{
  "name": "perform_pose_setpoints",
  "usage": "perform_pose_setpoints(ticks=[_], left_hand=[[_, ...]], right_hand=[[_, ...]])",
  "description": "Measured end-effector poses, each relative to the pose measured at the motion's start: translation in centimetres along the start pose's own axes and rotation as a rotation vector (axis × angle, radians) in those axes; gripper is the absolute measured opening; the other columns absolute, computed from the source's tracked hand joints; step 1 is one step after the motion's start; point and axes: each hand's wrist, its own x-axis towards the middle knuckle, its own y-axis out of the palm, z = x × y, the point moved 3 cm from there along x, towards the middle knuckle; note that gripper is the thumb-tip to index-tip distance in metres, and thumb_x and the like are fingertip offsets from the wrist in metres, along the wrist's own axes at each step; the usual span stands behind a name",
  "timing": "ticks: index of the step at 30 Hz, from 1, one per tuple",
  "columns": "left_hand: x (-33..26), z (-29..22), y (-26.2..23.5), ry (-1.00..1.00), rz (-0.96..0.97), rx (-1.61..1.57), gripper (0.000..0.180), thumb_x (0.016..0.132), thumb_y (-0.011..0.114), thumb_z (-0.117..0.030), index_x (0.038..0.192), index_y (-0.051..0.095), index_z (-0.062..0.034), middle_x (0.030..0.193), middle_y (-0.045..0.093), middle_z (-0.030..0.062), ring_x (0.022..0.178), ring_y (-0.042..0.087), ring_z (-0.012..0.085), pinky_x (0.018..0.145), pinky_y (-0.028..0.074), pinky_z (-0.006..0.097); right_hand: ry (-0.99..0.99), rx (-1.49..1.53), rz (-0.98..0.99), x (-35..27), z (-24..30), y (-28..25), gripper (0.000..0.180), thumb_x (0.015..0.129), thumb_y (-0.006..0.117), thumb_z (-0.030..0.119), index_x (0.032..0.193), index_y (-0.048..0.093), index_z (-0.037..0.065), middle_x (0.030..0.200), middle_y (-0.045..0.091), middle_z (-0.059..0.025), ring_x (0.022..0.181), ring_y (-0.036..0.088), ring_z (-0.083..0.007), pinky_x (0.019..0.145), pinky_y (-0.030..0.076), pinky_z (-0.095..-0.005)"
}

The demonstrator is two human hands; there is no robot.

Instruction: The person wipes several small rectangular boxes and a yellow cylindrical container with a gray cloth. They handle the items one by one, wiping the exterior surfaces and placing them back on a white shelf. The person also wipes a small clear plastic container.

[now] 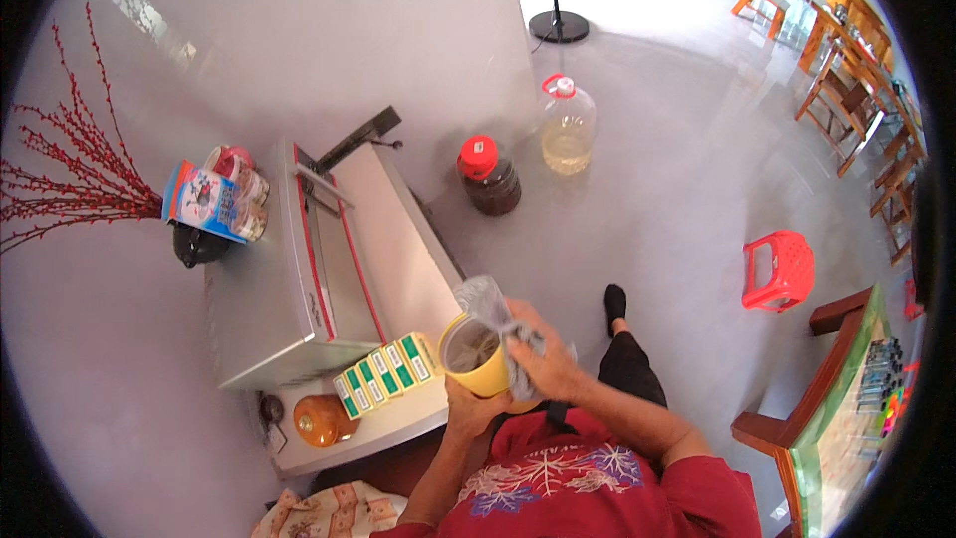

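Observation:
In front of my body I hold a yellow cylindrical container (485,378), tilted so that its round mouth and brownish inside show. My left hand (472,408) is wrapped around its lower side. My right hand (541,352) is closed at the far right of the rim, gripping a crumpled grey cloth (482,296) that looks partly see-through. Part of this cloth stands up over the rim and part hangs down the container's right side. Beside the container, on the white counter, stands a row of yellow-and-green boxes (386,376).
A round orange-brown lidded pot (321,420) sits on the counter, near a large metal appliance (269,269). Floor objects include a red-lidded dark jar (490,179), a clear jug (568,134) and a red stool (779,271). A wooden-edged table (827,379) stands at right.

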Motion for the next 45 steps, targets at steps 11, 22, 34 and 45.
perform_pose_setpoints(ticks=[11,22,34,45], left_hand=[[0.4,1.1,0.0,0.047,0.017,-0.187,0.081,0.061,0.075,-0.003,0.129,0.031,-0.0024,0.123,0.046,0.0111,0.113,0.048,0.0223,0.095,0.041,0.036],[1.9,0.2,-1.4,-0.026,-0.106,-0.201,0.073,0.057,0.074,0.001,0.122,0.042,0.0001,0.114,0.055,0.0099,0.103,0.055,0.0191,0.091,0.044,0.033],[0.9,1.4,-0.8,-0.038,-0.315,-0.220,0.079,0.063,0.068,0.005,0.131,0.028,-0.0013,0.122,0.046,0.0118,0.111,0.048,0.0208,0.094,0.040,0.032],[1.1,0.4,-1.6,0.063,-0.213,0.025,0.085,0.055,0.074,-0.010,0.128,0.032,0.0006,0.118,0.049,0.0125,0.110,0.050,0.0225,0.096,0.038,0.034]], right_hand=[[-0.195,-0.201,-0.011,1.5,2.4,0.1,0.032,0.080,0.057,0.016,0.109,0.056,0.003,0.117,0.049,-0.0209,0.106,0.050,-0.0326,0.087,0.041,-0.0362],[0.106,0.091,0.063,0.1,-0.8,0.6,0.050,0.085,0.052,0.018,0.131,0.038,0.005,0.124,0.043,-0.0183,0.116,0.041,-0.0275,0.099,0.032,-0.0355],[0.273,0.188,0.120,1.5,-3.5,-1.0,0.037,0.092,0.046,0.023,0.121,0.050,0.002,0.106,0.056,-0.0094,0.099,0.050,-0.0142,0.085,0.041,-0.0302],[-0.238,-0.048,0.074,0.4,1.5,0.6,0.048,0.086,0.053,0.017,0.130,0.040,0.003,0.132,0.036,-0.0178,0.121,0.037,-0.0286,0.100,0.030,-0.0362]])
